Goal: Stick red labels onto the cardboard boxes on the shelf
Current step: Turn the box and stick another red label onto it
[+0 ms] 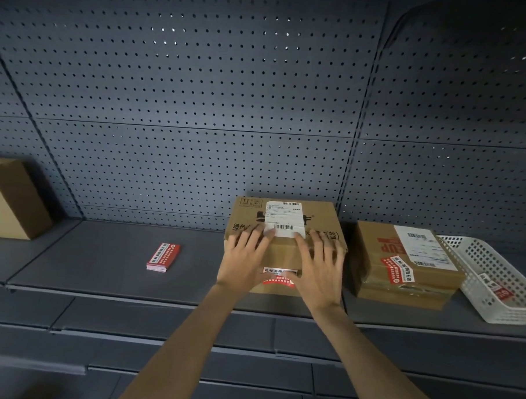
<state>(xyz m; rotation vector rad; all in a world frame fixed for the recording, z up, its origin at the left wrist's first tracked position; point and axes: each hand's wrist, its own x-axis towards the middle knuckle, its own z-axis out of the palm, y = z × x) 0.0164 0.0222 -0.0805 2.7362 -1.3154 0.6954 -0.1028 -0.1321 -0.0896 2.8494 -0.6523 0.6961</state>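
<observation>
A cardboard box (pixel 321 215) with a white shipping label stands on the dark shelf (pixel 102 261), centre right. My left hand (pixel 244 259) and my right hand (pixel 320 265) lie flat on its top front edge, fingers spread and straight. A red label (pixel 278 279) shows on the box's front face, between and below my hands, partly hidden by them. A stack of red labels (pixel 162 257) lies on the shelf to the left of the box.
A second cardboard box (pixel 403 262) bearing a red label stands to the right. A white plastic basket (pixel 499 270) holding label scraps is at the far right. Another cardboard box (pixel 11 200) sits at the far left. A perforated panel backs the shelf.
</observation>
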